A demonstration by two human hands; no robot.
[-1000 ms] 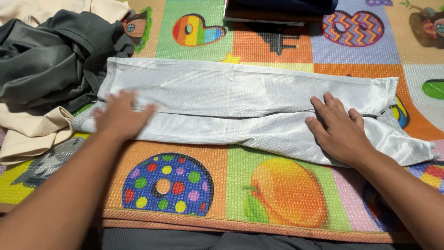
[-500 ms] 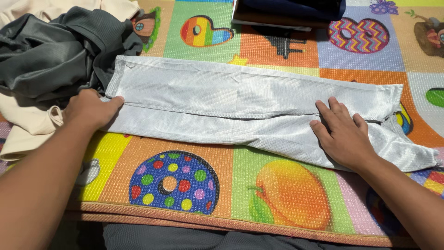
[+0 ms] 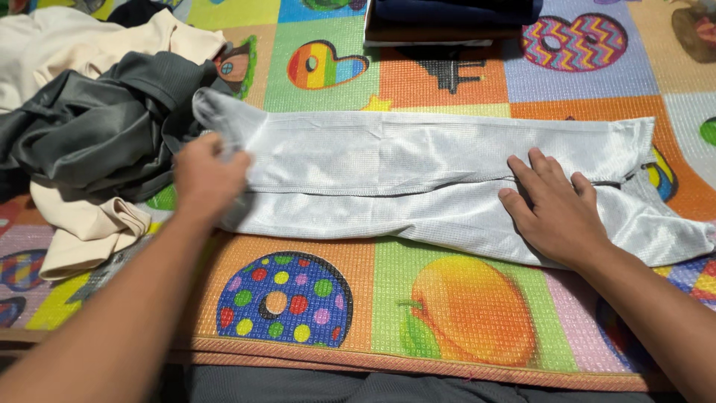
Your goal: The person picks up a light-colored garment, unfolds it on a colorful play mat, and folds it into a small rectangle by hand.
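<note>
The left hand (image 3: pixel 209 175) is smeared by motion, so its fingers cannot be told apart, nor whether they pinch the end of the pale grey cloth (image 3: pixel 418 160) or only lie on it. That raised end of the cloth is blurred too. The right hand (image 3: pixel 556 213) covers part of the cloth's fold line. Both forearms run out of the bottom edge. The stack of dark folded clothes (image 3: pixel 451 19) is cut by the top edge, and the cream garment (image 3: pixel 67 45) by the left edge. The dark grey garment (image 3: pixel 97 130) hides the play mat (image 3: pixel 440 82) beneath it.
</note>
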